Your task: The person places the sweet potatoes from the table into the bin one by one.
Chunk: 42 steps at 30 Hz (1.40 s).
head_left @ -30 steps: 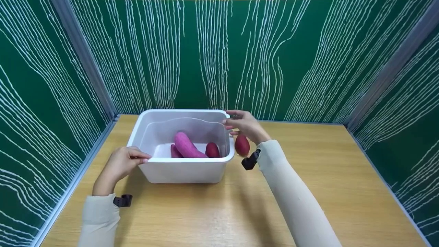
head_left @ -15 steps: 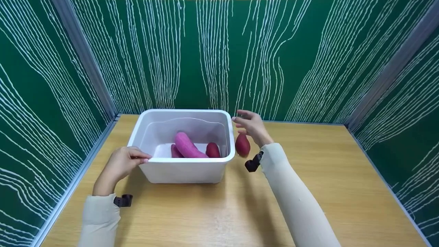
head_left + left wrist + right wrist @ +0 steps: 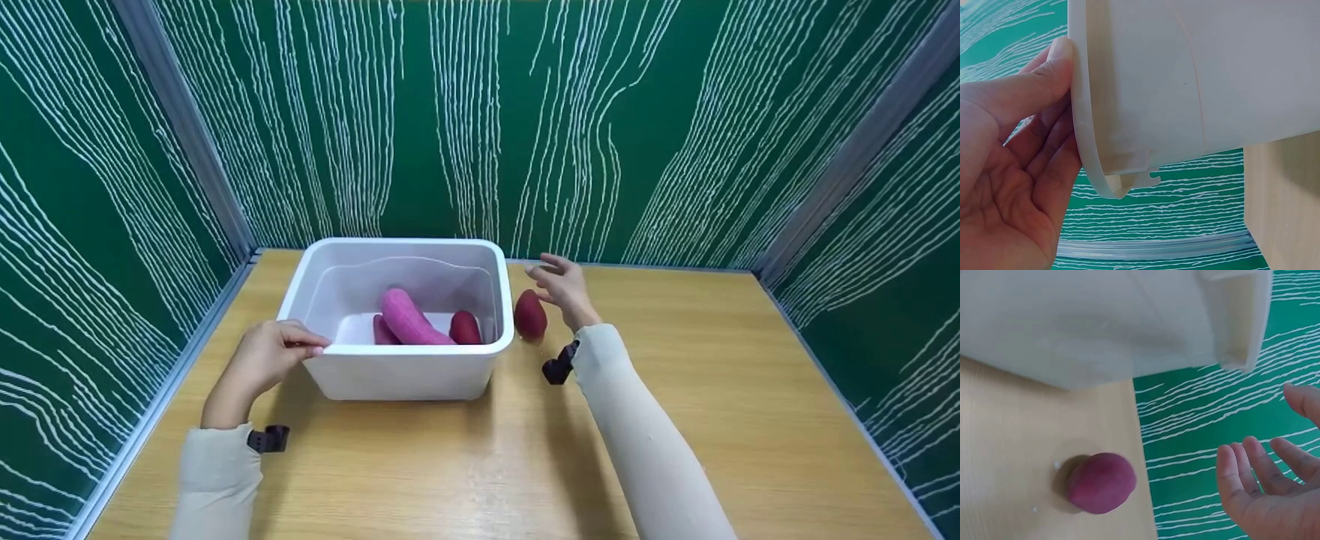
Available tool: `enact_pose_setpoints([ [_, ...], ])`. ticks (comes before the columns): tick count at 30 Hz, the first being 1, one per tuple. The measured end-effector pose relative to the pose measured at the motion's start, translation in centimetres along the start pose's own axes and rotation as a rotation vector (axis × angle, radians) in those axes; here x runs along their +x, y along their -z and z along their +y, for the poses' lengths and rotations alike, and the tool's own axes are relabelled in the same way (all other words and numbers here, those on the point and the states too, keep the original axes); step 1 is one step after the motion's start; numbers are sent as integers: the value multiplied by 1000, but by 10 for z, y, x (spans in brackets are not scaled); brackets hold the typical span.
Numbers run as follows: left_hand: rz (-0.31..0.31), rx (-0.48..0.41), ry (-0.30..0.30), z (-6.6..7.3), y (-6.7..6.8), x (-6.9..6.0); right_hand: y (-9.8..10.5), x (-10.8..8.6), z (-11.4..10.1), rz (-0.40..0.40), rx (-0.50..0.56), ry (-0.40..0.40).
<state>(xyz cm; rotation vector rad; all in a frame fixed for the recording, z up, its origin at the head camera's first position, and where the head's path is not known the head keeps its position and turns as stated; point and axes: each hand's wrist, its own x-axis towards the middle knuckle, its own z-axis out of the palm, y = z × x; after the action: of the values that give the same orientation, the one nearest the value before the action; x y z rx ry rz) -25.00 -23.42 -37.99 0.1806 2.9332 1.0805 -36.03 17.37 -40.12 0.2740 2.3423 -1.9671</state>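
Note:
A white plastic bin (image 3: 405, 375) stands on the wooden table. My left hand (image 3: 266, 364) pinches its rim at the near left corner; in the left wrist view the thumb (image 3: 1061, 50) lies on the rim's outer face. Inside are a long, curved pink vegetable-like piece (image 3: 411, 319), a dark red oval piece (image 3: 465, 328) and a smaller pink one (image 3: 384, 331), partly covered. On the table right of the bin lies a dark red, mango-like fruit (image 3: 1102, 484). My right hand (image 3: 566, 289) hovers just beyond that fruit, fingers loosely bent, holding nothing and apart from the bin.
Green panels with white wavy lines (image 3: 465, 112) close off the back and both sides. Grey metal posts (image 3: 187, 127) stand at the corners. Wooden tabletop (image 3: 712, 375) stretches to the right and in front of the bin.
My right hand has drawn away from the bin's right rim, moving right and slightly nearer. The left hand, bin and loose fruit stay in place.

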Motion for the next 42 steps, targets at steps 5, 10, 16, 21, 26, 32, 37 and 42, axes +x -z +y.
enact_pose_setpoints([
  [5, 13, 19, -12, -2, -1, -1, 1, 5, 14, 26, -5, -8],
  [10, 1, 14, 24, -3, -1, -1, 1, 9, 29, 45, 4, -13],
  [16, -8, 3, 38, -5, -1, -2, 1, 17, 46, 65, -8, -65],
  [21, -6, -4, 37, -6, -1, -2, 2, 21, 59, 71, -40, -96],
  [26, -13, -8, 42, -5, 0, -1, 3, 24, 69, 74, -56, -116],
  [32, -11, -4, 30, -4, 1, 0, -3, 26, 80, 66, 17, -199],
  [37, -8, 5, 27, -3, -1, 2, -8, 30, 88, 78, 30, -203],
  [42, -11, -1, 33, -3, -2, 4, -8, 34, 93, 80, -7, -198],
])
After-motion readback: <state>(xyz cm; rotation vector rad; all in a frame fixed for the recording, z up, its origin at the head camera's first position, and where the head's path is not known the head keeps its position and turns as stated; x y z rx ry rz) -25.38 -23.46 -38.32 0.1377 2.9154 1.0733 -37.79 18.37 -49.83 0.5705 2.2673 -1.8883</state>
